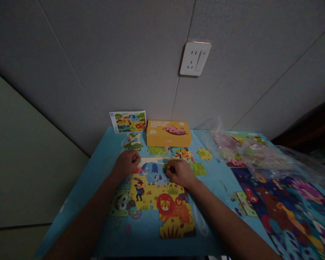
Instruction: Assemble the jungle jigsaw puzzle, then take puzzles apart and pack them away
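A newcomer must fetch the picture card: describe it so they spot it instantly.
Find the white socket on the wall, then the blue table below it. At its back edge sits a yellow box; the card stands just left of it, against the wall. Unlike the puzzle pieces nearby, it is a whole, white-bordered rectangle.

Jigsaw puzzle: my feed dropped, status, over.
Left hand and right hand on top row of jigsaw puzzle, grips unclear. Part-built. Loose pieces to its right, yellow box behind.

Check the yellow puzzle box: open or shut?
Shut: the yellow puzzle box lies flat by the wall, its printed top covering it, no inside showing.
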Demonstrator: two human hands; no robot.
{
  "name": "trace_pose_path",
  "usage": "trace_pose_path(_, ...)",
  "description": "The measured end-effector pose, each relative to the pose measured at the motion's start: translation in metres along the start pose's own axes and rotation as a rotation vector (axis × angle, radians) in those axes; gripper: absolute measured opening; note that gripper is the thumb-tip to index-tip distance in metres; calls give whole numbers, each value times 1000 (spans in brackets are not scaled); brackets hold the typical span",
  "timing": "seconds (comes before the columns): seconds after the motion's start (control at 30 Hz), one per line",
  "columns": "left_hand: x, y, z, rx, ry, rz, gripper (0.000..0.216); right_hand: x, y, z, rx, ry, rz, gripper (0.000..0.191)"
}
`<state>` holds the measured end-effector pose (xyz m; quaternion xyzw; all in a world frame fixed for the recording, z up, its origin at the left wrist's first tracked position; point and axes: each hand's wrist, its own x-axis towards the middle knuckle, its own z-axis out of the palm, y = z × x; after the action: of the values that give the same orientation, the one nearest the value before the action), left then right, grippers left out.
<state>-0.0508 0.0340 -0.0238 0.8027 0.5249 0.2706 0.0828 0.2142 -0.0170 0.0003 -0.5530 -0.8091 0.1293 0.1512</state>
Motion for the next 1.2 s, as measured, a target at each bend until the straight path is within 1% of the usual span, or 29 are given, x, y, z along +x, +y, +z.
trace_pose_path(0.37, -2, 1, 0, -14, -19, 31, 9, -3, -1, -2, 0, 23, 33, 8)
trace_pose_path(0.5, -1, 2, -2, -14, -27, 21, 10, -2, 1, -2, -2, 103, -46, 10)
trace_pose_path(0.6, -1, 3, -2, -14, -30, 15, 12, -1, 4, 0, -8, 151, -108, 19)
trace_pose_path(0.67, 0, 4, -3, -14, -30, 12, 12, -1, 5, 1, -17, 146, -110, 27)
trace_pose_path(0.73, 0, 4, -3, -14, -32, 9, 13, -1, 6, 2, -23, 138, -103, 30)
trace_pose_path(0.9, -1, 5, -3, -27, -42, 13, 12, -1, 5, 0, -34, 136, -77, 26)
trace_pose_path(1.2, -1, 6, -3, -67, -60, 40, 8, 1, 5, -1, -35, 161, 21, 13)
